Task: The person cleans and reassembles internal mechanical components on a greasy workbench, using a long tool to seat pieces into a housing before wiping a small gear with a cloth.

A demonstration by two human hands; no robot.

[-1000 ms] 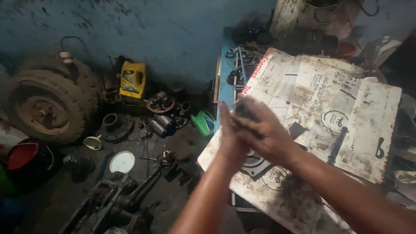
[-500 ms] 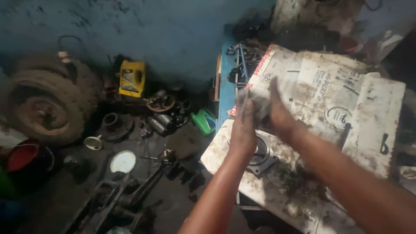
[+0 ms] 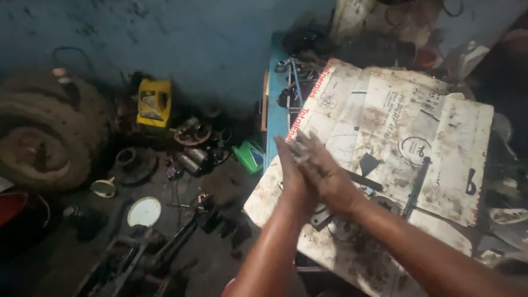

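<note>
This is a grimy repair workshop for vehicles. Under the pressed-together left hand [image 3: 292, 179] and right hand [image 3: 324, 173] lies oil-stained cardboard [image 3: 396, 126] spread over a bench, with dark metal parts [image 3: 385, 203] just beside them. Well to the left a worn tyre [image 3: 38, 140] leans at the blue wall [image 3: 181, 44], near a yellow can [image 3: 154, 103] and greasy engine pieces [image 3: 192, 146] on the dirty floor.

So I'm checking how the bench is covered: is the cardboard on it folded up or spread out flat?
Spread out flat. The cardboard lies opened across the bench top, stained, with a dark rod resting on it.
</note>
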